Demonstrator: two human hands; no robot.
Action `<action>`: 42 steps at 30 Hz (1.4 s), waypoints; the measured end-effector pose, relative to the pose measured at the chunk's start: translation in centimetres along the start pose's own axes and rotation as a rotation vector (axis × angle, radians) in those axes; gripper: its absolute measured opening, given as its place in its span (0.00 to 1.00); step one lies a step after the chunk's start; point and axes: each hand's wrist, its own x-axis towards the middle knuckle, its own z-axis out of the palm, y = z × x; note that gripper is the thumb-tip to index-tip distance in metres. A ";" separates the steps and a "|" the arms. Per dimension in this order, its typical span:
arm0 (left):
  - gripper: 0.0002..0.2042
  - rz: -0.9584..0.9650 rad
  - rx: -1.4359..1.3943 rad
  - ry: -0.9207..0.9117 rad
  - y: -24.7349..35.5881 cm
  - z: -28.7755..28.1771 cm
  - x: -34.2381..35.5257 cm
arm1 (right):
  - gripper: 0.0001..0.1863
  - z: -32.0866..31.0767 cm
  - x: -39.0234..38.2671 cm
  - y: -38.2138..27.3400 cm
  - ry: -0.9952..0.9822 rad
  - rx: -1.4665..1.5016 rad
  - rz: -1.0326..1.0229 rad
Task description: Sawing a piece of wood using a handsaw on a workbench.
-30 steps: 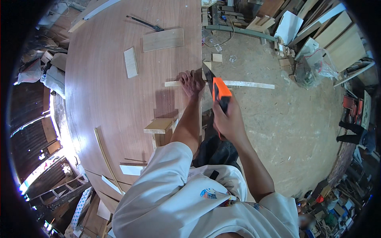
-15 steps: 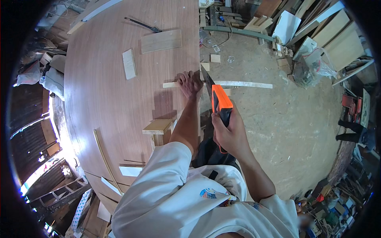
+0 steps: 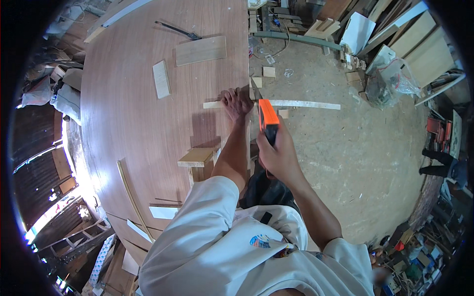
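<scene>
A long, narrow pale wood strip [image 3: 308, 104] lies across the right edge of the tabletop, its longer part jutting out over the floor. My left hand [image 3: 236, 104] presses down on it near that edge, fingers curled over the strip. Just beyond the edge, my right hand [image 3: 279, 155] grips a handsaw [image 3: 268, 113] by its orange and black handle. The blade points away from me and crosses the strip close to my left hand. From this angle I cannot tell how deep the teeth sit.
On the wood-grain tabletop [image 3: 138, 123] are a rectangular board [image 3: 201, 51], a smaller pale piece [image 3: 161, 79], a dark slender tool [image 3: 177, 31] and a wooden block piece [image 3: 198, 157] by my left forearm. Boards [image 3: 419, 44] and a clear plastic bag [image 3: 392, 84] stand far right.
My right hand and the saw have moved forward and a little left along the cut line. My left hand and the strip stay in place.
</scene>
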 end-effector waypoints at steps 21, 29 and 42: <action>0.21 -0.047 -0.094 -0.204 3.0 -1.2 0.5 | 0.09 -0.8 0.0 1.2 0.106 -0.038 -0.080; 0.19 -0.028 -0.076 -0.073 -0.4 0.1 1.1 | 0.11 0.6 3.2 2.7 0.081 -0.106 -0.125; 0.19 0.035 0.038 0.034 1.0 -1.3 0.5 | 0.11 1.0 3.8 3.9 0.120 -0.195 -0.122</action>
